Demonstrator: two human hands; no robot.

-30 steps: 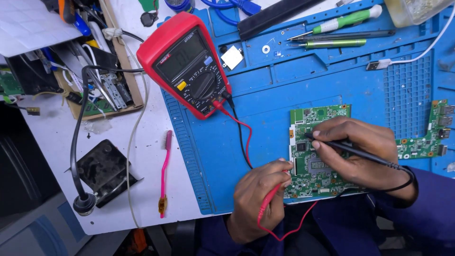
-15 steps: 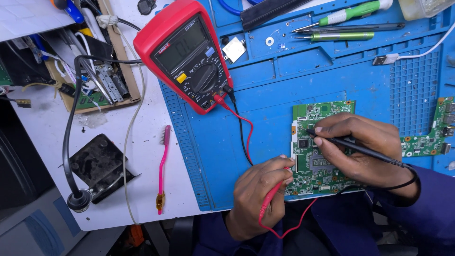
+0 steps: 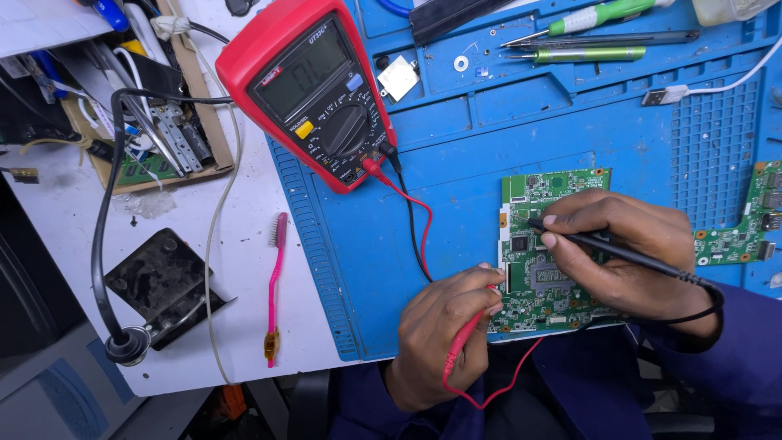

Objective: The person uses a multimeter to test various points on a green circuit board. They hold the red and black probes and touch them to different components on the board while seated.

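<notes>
Lying flat on the blue ribbed work mat point(image 3: 456, 163), near its front edge, the green rectangular circuit board point(image 3: 547, 244) looks thin, light, stiff and fragile, dense with small parts; bare edges seem the safest grip. The right hand point(image 3: 627, 253) pinches a slim black probe point(image 3: 619, 251) pen-style, tip on the board's upper left. The left hand point(image 3: 444, 330) closes around a red probe point(image 3: 464, 346) angled at the left edge. Both leads run to a red-cased multimeter point(image 3: 314, 85) well apart at the mat's back corner.
</notes>
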